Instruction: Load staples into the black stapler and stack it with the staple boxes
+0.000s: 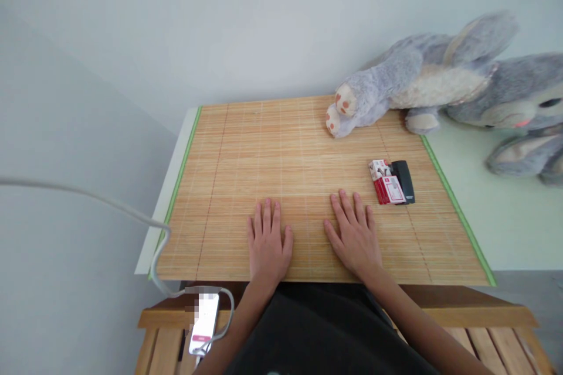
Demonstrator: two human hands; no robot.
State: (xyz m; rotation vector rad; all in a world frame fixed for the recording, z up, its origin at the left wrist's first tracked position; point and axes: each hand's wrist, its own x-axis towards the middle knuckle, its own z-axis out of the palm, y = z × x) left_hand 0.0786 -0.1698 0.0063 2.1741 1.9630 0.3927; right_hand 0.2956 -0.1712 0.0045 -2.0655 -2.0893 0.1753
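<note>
My left hand lies palm down on a bamboo mat, its fingers stretched out and nothing in it. To the right, my right hand also rests flat on the mat with the fingers spread. Just beyond the right fingertips sit small red-and-white boxes, which look like staple packs. Against their right side is a black object that looks like a stapler, partly covered by the boxes. Neither hand touches these things.
A large grey plush rabbit lies on its side along the wall, its feet over the mat's back right corner. A phone with a white cable lies on the slatted wooden bench. Walls border the back and left.
</note>
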